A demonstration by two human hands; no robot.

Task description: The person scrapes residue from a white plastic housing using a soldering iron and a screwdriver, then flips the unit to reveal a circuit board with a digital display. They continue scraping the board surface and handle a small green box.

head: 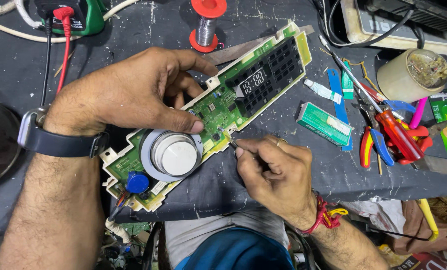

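The left hand (133, 95) lies curled over the control circuit board (208, 107), thumb pressed on it just beside the round silver knob (176, 154). The right hand (271, 172) pinches a thin metal probe (229, 141), its tip touching the board's near edge. The long green board in its cream frame lies mid-desk (293, 175), its long axis running from near left to far right, with a dark display block toward the far end. Right of it lies a green rectangular box (325, 124), and a green packet (446, 122) sits at the right edge.
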